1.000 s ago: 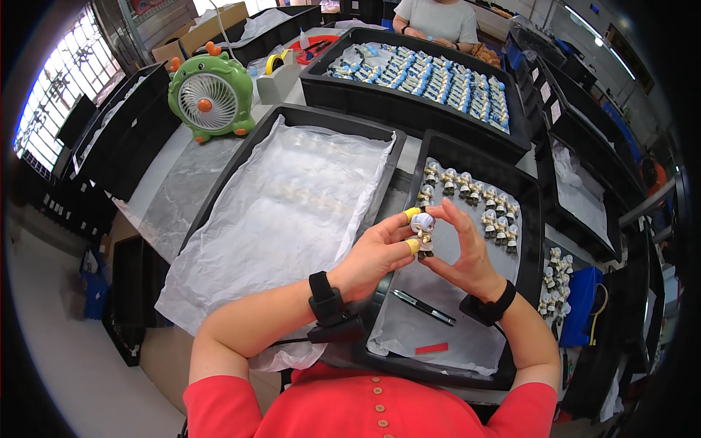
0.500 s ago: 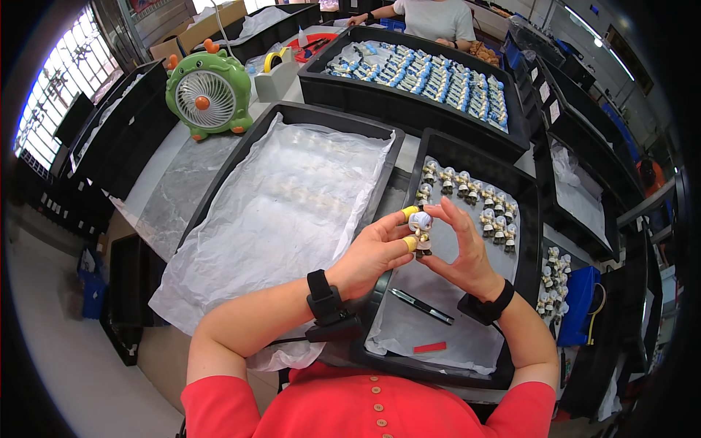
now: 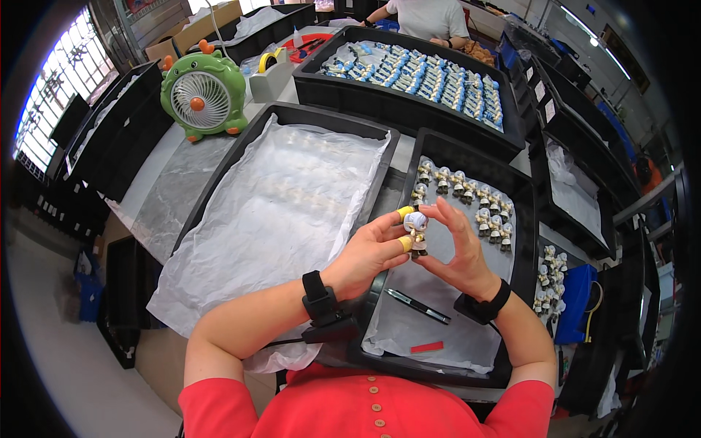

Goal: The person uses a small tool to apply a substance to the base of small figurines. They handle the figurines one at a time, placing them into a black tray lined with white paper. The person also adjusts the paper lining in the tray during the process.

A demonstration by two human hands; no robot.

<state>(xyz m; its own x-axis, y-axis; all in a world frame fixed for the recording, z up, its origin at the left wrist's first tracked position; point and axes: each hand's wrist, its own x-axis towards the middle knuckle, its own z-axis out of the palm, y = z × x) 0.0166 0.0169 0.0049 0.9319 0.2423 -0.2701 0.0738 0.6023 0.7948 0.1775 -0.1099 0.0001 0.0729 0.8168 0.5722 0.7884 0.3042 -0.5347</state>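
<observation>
A small toy figurine (image 3: 416, 232) with pale lilac hair, a white-and-gold outfit and dark feet stands upright between my hands, above the right-hand black tray (image 3: 531, 219). My left hand (image 3: 369, 252), with yellow finger cots on its fingertips, pinches it from the left side. My right hand (image 3: 464, 255) curves around its other side, index fingertip at the head and thumb by the feet. Several similar figurines (image 3: 467, 188) stand in rows on white paper at the tray's far end. Nearer me in that tray lie a black pen-like tool (image 3: 418, 306) and a red strip (image 3: 426, 347).
Left of it sits a black tray lined with white paper (image 3: 292, 197). Behind is a large black bin (image 3: 409, 109) of blue-and-white pieces, with a person (image 3: 431, 18) beyond. A green fan (image 3: 204, 95) and tape dispenser (image 3: 269, 77) stand far left. More figurines (image 3: 551, 281) lie at right.
The figurine has turned slightly to the right between my fingers. Both hands keep nearly the same grip, and the whole view has shifted a little.
</observation>
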